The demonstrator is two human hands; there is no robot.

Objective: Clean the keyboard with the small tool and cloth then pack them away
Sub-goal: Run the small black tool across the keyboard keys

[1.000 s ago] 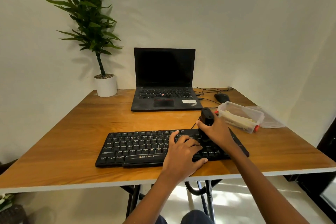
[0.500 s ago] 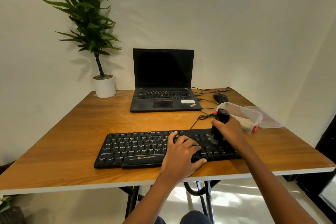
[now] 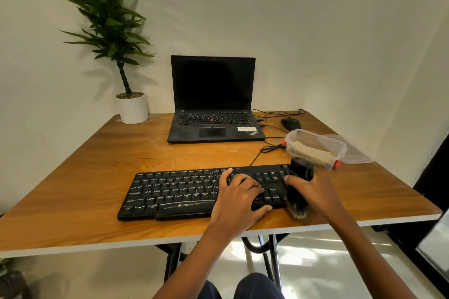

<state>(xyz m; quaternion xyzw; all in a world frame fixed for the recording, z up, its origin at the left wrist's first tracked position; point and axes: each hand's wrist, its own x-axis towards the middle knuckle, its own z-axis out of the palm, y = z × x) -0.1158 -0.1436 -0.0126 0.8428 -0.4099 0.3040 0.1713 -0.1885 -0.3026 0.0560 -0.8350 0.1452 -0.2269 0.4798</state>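
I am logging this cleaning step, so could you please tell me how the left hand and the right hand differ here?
The left hand lies spread on the keyboard keys, holding nothing; the right hand grips the black tool. The left hand sits right of the keyboard's middle; the right hand is at its right end, nearest the container. Both are bare and over the keyboard.

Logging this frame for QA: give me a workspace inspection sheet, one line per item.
Surface: wooden table, white edge.
Job's things: keyboard near front edge; black tool at its right end; beige cloth in open box, lid beside it.
Clutter: laptop, mouse, potted plant at the back.
Grippers: left hand rests on keys; right hand grips tool.
Cables: black leads from keyboard and mouse toward laptop.
Surroundings: white wall, pale floor.
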